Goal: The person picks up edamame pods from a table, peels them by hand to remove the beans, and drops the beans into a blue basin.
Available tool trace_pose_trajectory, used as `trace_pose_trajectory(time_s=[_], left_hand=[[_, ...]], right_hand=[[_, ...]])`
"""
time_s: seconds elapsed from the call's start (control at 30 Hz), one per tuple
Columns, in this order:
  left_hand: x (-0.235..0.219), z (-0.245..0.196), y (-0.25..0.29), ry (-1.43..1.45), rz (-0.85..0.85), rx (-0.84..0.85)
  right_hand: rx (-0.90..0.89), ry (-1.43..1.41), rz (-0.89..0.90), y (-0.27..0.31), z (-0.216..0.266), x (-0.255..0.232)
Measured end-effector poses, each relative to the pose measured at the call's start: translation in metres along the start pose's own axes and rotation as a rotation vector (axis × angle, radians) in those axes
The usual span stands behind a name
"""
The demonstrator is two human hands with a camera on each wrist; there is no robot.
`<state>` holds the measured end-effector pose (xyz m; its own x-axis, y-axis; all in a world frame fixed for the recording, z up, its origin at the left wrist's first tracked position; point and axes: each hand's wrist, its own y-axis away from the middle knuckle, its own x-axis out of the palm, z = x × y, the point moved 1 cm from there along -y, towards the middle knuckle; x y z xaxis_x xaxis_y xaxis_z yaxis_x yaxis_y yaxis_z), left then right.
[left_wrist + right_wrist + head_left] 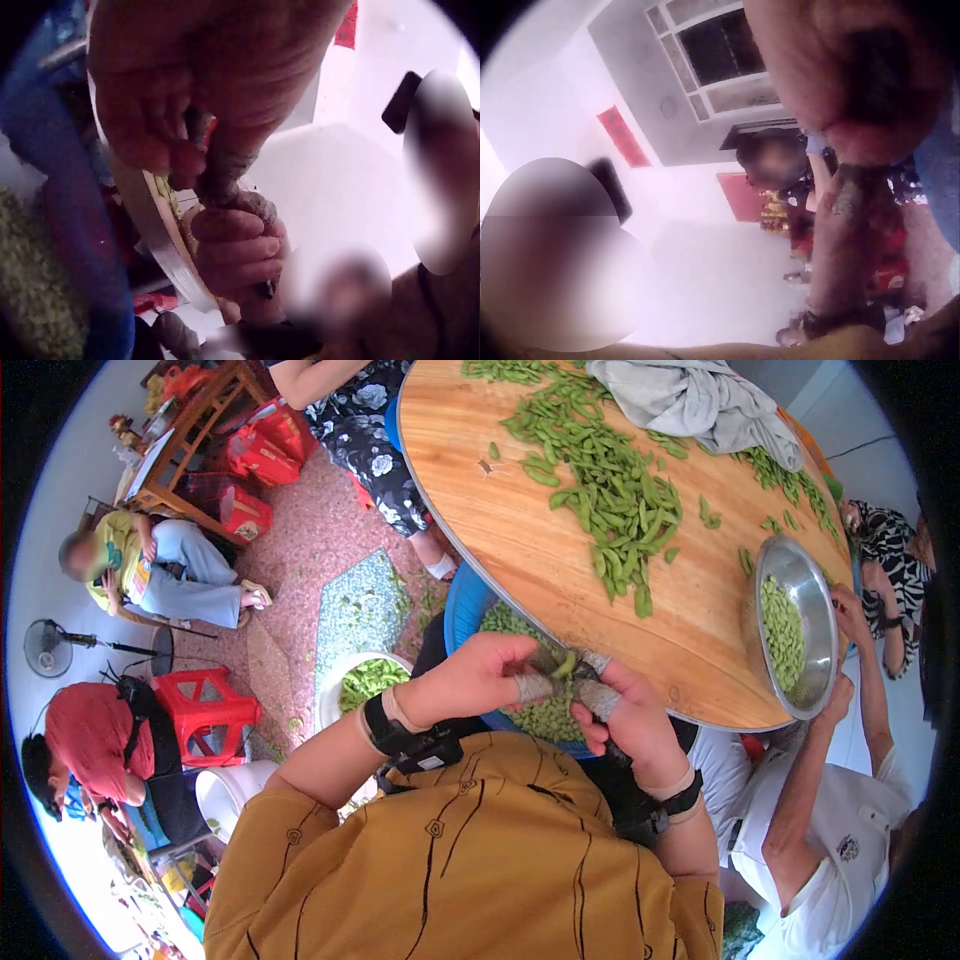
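Green pod (567, 663), likely light, firm-skinned and slightly springy, lies by the near edge of the round table (570, 590). Left hand (472, 678) and right hand (634, 722) seem to pinch it, fingers partly hiding it; its seam suits thumb pressure.

Near the bright red plastic stool (212, 698), you have a black standing fan (48, 649) and a person in a red shirt (92, 728); glossy red bags (262, 452) sit farther off.

Pod (566, 664) — green (curved), tilted
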<state>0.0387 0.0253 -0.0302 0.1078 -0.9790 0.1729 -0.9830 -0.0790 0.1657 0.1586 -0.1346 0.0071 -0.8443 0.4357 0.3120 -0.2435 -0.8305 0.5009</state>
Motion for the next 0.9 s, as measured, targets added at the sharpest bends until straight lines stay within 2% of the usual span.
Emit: trace_pose_trajectory(time_s=[0.03, 0.07, 0.13, 0.17, 0.23, 0.47, 0.57, 0.67, 0.73, 0.9], left_hand=[[0.001, 0.0, 0.0, -0.307, -0.083, 0.163], [0.002, -0.001, 0.001, -0.307, -0.083, 0.16], [0.004, -0.012, 0.002, -0.885, -0.151, 0.277], [0.005, -0.012, 0.002, -0.888, -0.15, 0.276], [0.009, -0.013, 0.003, -1.019, -0.2, 0.406], [0.021, -0.009, 0.002, -0.984, -0.301, 0.461], [0.023, 0.001, 0.0, -0.926, -0.327, 0.4], [0.023, 0.001, -0.002, -0.891, -0.317, 0.403], [0.018, -0.007, 0.001, -0.924, -0.166, 0.309], [0.015, -0.008, 0.0, -1.035, -0.156, 0.388]], right_hand=[[0.003, -0.001, 0.0, -0.002, -0.004, -0.001], [-0.014, 0.043, 0.006, -0.003, -0.008, -0.002], [-0.035, 0.085, 0.015, -0.003, -0.01, -0.001], [-0.058, 0.078, 0.004, -0.004, -0.009, 0.0], [-0.081, 0.069, -0.007, -0.003, -0.007, 0.001], [-0.128, 0.035, -0.071, -0.004, -0.014, 0.005], [-0.127, 0.031, -0.098, -0.006, -0.02, 0.003], [-0.103, 0.034, -0.09, -0.004, -0.019, 0.0], [-0.073, 0.025, -0.081, 0.0, -0.016, 0.0], [-0.063, 0.131, -0.073, 0.002, -0.011, 0.0]])
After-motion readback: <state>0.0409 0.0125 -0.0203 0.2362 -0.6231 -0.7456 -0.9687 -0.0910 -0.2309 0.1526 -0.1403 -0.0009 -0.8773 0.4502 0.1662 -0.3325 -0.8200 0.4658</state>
